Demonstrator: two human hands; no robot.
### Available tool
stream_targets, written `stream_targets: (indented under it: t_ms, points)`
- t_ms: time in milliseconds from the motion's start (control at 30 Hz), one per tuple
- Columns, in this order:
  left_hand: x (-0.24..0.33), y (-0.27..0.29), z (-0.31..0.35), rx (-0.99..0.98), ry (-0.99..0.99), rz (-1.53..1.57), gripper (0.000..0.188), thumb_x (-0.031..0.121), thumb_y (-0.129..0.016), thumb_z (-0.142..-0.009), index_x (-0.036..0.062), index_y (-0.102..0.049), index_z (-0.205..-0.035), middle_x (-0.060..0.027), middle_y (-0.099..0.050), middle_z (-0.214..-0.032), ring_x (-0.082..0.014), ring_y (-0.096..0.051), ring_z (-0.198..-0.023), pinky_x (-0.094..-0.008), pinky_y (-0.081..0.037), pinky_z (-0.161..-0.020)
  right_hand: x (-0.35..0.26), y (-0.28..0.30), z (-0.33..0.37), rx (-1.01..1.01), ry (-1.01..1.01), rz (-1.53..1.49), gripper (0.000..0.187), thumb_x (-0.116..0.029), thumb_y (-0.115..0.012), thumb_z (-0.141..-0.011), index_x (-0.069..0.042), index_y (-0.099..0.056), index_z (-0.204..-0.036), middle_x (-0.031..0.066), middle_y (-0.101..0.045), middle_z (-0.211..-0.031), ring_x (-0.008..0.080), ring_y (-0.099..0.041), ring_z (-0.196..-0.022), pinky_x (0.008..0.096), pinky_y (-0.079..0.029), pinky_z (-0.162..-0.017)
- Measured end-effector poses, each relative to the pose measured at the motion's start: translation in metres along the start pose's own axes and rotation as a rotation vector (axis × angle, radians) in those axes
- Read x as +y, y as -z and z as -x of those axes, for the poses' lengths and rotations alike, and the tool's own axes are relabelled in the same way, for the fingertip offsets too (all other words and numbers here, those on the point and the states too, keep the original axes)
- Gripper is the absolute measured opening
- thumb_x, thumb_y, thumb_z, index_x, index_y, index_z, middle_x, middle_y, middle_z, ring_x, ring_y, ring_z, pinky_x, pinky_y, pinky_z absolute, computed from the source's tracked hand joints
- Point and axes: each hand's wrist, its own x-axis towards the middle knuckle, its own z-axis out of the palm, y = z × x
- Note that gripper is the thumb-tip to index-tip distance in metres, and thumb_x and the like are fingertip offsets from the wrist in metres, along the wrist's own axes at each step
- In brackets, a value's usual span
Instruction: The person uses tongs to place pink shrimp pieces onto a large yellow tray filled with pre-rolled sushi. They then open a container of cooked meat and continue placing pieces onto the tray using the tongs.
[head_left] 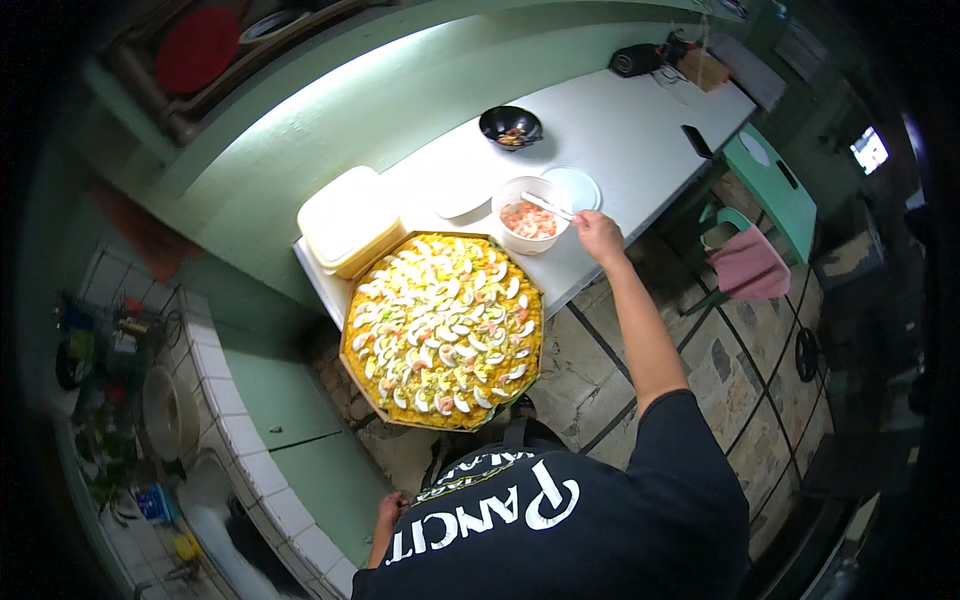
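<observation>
Right hand (597,235) pinching a pale utensil (548,206), its tip over the round white tub (525,245) of pink chopped pieces (530,222), near tabletop's (620,140) front edge. Left hand (391,506) low beside black T-shirt (620,520); can't tell finger state. Octagonal tray (363,390), egg-topped (450,330), overhangs tabletop's near left corner.
</observation>
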Motion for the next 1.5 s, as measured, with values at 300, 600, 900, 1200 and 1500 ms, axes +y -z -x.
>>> stream_targets:
  t_ms: [300,600,900,1200,1500]
  points:
    - [0.135,-0.033,0.032,0.06,0.211,0.331,0.032,0.028,-0.042,-0.096,0.0136,-0.052,-0.123,-0.0078,-0.061,-0.099,-0.0195,-0.058,-0.071,-0.035,-0.048,-0.056,-0.024,-0.038,-0.046,-0.246,0.353,0.399,0.018,-0.022,-0.054,-0.087,-0.007,-0.063,-0.089,0.0154,-0.059,-0.095,0.0323,-0.065,-0.08,0.0427,-0.053,-0.068]
    - [0.086,-0.099,0.053,0.053,0.125,0.135,0.034,0.029,-0.044,-0.095,0.0134,-0.052,-0.124,-0.0063,-0.062,-0.095,-0.0184,-0.06,-0.066,-0.0339,-0.048,-0.051,-0.047,0.014,-0.069,-0.39,0.342,0.095,0.02,-0.024,-0.056,-0.088,-0.008,-0.067,-0.089,0.01,-0.064,-0.089,0.0288,-0.065,-0.082,0.0427,-0.049,-0.073]
    - [0.075,-0.133,0.085,0.087,0.289,0.229,0.034,0.032,-0.048,-0.094,0.0129,-0.051,-0.123,-0.0024,-0.06,-0.089,-0.0168,-0.057,-0.061,-0.0327,-0.049,-0.05,-0.114,-0.046,0.055,-0.337,0.765,-0.151,0.013,-0.023,-0.059,-0.089,-0.015,-0.065,-0.098,0.0027,-0.058,-0.076,0.0189,-0.06,-0.061,0.0332,-0.049,-0.056]
    - [0.078,-0.124,0.08,0.116,0.278,0.385,0.027,0.031,-0.05,-0.093,0.0125,-0.053,-0.113,-0.0043,-0.058,-0.084,-0.0185,-0.057,-0.061,-0.0331,-0.049,-0.049,-0.11,-0.032,0.047,-0.474,0.518,-0.249,0.021,-0.027,-0.056,-0.091,-0.012,-0.066,-0.103,0.0075,-0.061,-0.081,0.0247,-0.062,-0.067,0.0349,-0.05,-0.062]
    - [0.017,-0.121,0.041,0.117,0.41,0.564,0.028,0.028,-0.049,-0.092,0.0094,-0.061,-0.11,-0.0067,-0.063,-0.08,-0.0199,-0.06,-0.062,-0.0332,-0.048,-0.053,-0.006,-0.001,-0.066,-0.317,0.109,0.159,0.029,-0.03,-0.052,-0.092,-0.007,-0.067,-0.099,0.0143,-0.064,-0.092,0.0336,-0.063,-0.086,0.0445,-0.049,-0.076]
